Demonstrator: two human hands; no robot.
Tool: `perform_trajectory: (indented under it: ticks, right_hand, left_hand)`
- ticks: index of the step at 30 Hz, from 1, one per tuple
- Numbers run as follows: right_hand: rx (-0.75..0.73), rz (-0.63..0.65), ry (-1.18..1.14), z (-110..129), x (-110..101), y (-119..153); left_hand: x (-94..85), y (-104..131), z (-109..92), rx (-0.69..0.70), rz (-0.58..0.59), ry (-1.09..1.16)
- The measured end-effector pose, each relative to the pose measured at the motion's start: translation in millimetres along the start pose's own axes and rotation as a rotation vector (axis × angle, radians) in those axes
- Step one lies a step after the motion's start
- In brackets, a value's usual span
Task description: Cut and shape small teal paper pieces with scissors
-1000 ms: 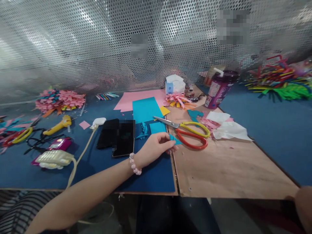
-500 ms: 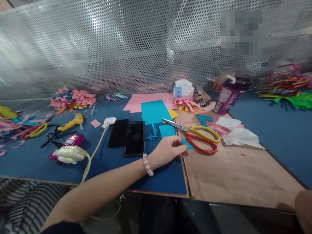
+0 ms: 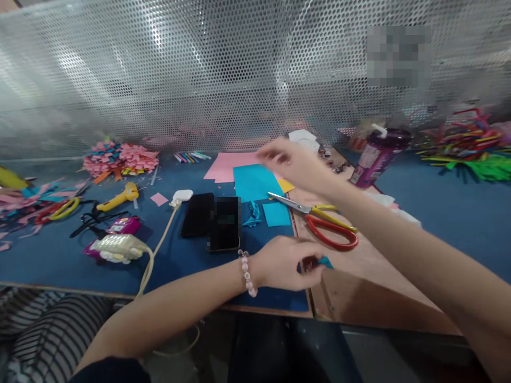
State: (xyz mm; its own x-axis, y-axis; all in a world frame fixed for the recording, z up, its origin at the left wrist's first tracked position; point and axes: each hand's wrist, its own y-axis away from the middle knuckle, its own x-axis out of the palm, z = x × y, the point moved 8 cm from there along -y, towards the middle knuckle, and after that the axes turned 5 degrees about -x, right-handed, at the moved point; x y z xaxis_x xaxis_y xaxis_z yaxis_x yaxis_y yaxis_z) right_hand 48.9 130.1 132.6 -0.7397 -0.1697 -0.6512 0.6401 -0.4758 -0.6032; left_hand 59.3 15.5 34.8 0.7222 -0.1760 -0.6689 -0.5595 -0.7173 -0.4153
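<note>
My left hand (image 3: 289, 263) is closed on a small piece of blue paper (image 3: 326, 261) near the table's front edge. Most of that piece is hidden by the fingers. My right hand (image 3: 293, 162), a little blurred, is stretched out above the pink sheets (image 3: 225, 166) and the large blue sheet (image 3: 255, 182); its fingers are loosely bent and apart, with nothing seen in them. Between the hands lie scissors (image 3: 307, 208) with one yellow and one red handle, partly under my right forearm. A blue paper square (image 3: 276, 214) and a folded blue piece (image 3: 252, 214) lie beside them.
Two phones (image 3: 223, 223) lie left of the blue paper, near a white charger (image 3: 182, 196) with a cable. Farther left are a yellow glue gun (image 3: 120, 197) and fringed paper bundles (image 3: 120, 159). A purple cup (image 3: 375, 159) stands right. Perforated metal mesh (image 3: 239, 80) rises behind.
My right hand has swung in from the right edge to over the sheets. My left hand has drawn nearer the front edge with the small blue piece, uncovering the blue square.
</note>
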Motion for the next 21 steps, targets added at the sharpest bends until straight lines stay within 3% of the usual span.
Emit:
perform_trajectory:
  ticks: [4, 8, 12, 21]
  right_hand:
    - [-0.034, 0.508, 0.113, -21.9, 86.7, 20.9]
    - [-0.072, 0.641, 0.18, -29.8, 136.0, 33.2]
    - [-0.094, 0.611, 0.191, -25.4, 148.9, 29.1]
    - [-0.136, 0.576, 0.179, -26.3, 152.9, 26.1]
  left_hand:
    - [5.3, 5.2, -13.2, 0.17, 0.017, -0.115]
    - [2.7, 5.6, -16.4, 0.206, -0.029, -0.162]
    - [-0.3, 6.0, -19.6, 0.249, -0.078, -0.193]
    - [-3.2, 6.8, -10.4, 0.228, -0.161, -0.141]
